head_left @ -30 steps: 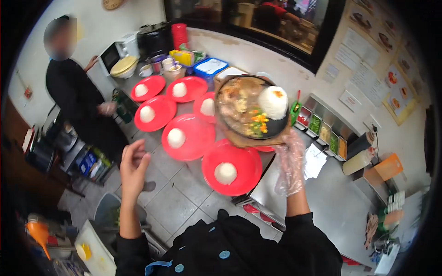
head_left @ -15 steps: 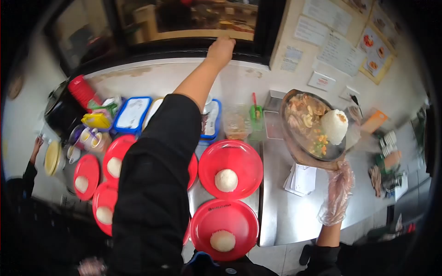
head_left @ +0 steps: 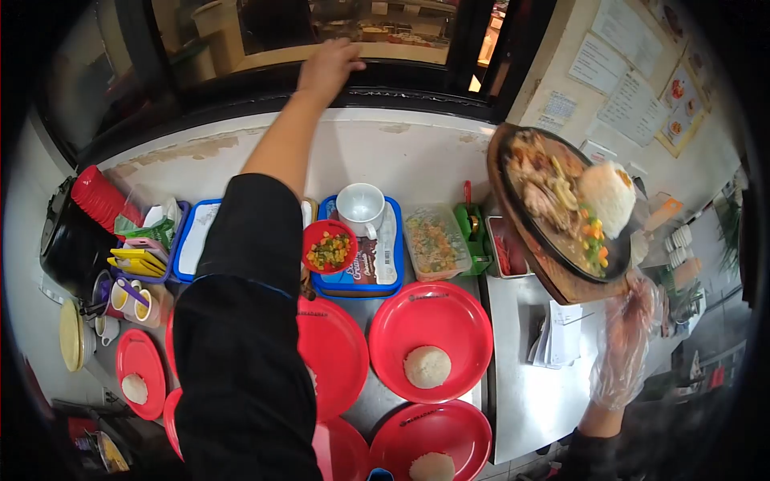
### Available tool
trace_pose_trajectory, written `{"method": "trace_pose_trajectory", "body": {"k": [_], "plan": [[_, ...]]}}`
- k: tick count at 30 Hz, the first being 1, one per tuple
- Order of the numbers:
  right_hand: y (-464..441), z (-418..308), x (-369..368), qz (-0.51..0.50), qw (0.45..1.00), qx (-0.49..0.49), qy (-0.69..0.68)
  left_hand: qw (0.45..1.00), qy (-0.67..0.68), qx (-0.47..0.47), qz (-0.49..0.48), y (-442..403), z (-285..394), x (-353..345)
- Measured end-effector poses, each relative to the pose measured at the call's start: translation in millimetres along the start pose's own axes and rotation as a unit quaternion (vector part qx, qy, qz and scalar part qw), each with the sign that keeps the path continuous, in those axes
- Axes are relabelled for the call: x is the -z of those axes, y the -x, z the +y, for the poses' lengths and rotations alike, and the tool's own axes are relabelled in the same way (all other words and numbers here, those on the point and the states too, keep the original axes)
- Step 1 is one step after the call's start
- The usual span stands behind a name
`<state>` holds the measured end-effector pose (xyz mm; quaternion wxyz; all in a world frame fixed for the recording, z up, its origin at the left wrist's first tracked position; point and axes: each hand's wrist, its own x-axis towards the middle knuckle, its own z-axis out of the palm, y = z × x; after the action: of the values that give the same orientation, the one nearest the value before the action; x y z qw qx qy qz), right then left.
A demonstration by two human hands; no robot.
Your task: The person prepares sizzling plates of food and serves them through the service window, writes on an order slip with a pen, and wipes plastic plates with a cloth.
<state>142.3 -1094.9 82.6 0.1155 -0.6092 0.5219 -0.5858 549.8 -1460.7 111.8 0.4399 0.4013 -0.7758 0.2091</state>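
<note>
My right hand, in a clear plastic glove, grips the near end of a brown wooden board. On the board rests a dark sizzling plate carrying sauced meat, a mound of rice and diced vegetables. Board and plate are raised and tilted above the steel counter. My left hand, bare, reaches up to the dark-framed window. Its fingers are stretched and slightly apart at the glass; whether they press on the pane is hard to see.
Red plates with rice balls cover the counter. Behind them are a red bowl of vegetables, a white cup, a blue-edged tub and a clear vegetable container. Paper slips lie at right.
My left hand has moved left along the window, its fingers loosening. A narrow bright gap now shows at the window's right side. The board and plate are higher in view; the camera has shifted.
</note>
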Motion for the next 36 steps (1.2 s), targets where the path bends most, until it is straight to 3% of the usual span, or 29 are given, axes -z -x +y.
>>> {"method": "trace_pose_trajectory", "body": {"k": [1,4,5,6,7,9,10,11,12,13,16,18,19,21,22,24,26,28,29,34,36], "plan": [[-3,0,-7,0.001,0.995,-0.019,-0.098,1.0,-0.014,0.006,-0.006,7,-17,12],[-15,-28,-42,-0.002,0.997,0.027,-0.067,0.992,-0.097,0.076,-0.034,29,-66,58],[-19,-33,-50,-0.004,0.988,0.005,-0.156,0.985,-0.13,0.104,-0.044,36,-81,74],[-27,-36,-55,-0.005,0.987,0.013,-0.157,0.976,-0.162,0.136,-0.052,43,-96,90],[-39,-38,-60,-0.008,0.961,-0.078,-0.265,0.954,-0.208,0.203,-0.074,41,-101,104],[-51,-37,-73,-0.021,0.941,-0.107,-0.32,0.918,-0.24,0.29,-0.121,33,-105,113],[-57,-37,-80,-0.026,0.93,-0.122,-0.347,0.967,-0.235,0.091,-0.032,36,-93,111],[-63,-42,-91,-0.029,0.916,-0.135,-0.376,0.971,-0.228,0.07,0.017,28,-73,96],[-70,-41,-103,-0.031,0.927,-0.117,-0.356,0.988,-0.148,-0.012,0.034,15,-50,86],[-76,-40,-115,-0.031,0.936,-0.1,-0.335,0.994,-0.069,-0.081,-0.002,9,-24,83],[-110,-25,-149,-0.098,0.916,-0.082,-0.38,0.985,-0.156,-0.039,-0.063,17,-26,57],[-135,-21,-177,-0.148,0.831,-0.103,-0.526,0.988,-0.114,0.059,-0.091,24,-39,61],[-158,3,-199,-0.159,0.852,-0.031,-0.497,0.987,-0.116,0.059,-0.092,29,-41,59],[-187,6,-235,-0.147,0.847,-0.054,-0.508,0.992,0.034,0.106,0.066,47,-41,49],[-197,-11,-252,-0.123,0.817,-0.143,-0.545,0.97,0.169,0.117,0.133,48,-42,46],[-224,9,-289,-0.1,0.824,-0.125,-0.543,0.941,0.198,0.176,0.211,57,-51,26],[-248,21,-317,-0.079,0.829,-0.114,-0.542,0.962,0.128,0.2,0.134,60,-53,27],[-258,27,-331,-0.176,0.755,-0.155,-0.613,0.967,0.104,0.192,0.13,64,-50,29],[-261,25,-342,-0.177,0.75,-0.159,-0.617,0.967,0.108,0.196,0.123,64,-50,30],[-287,29,-387,-0.162,0.799,-0.145,-0.561,0.971,0.082,0.195,0.112,65,-46,28],[-301,35,-400,-0.162,0.865,-0.124,-0.459,0.97,0.075,0.206,0.105,65,-45,27]]}}
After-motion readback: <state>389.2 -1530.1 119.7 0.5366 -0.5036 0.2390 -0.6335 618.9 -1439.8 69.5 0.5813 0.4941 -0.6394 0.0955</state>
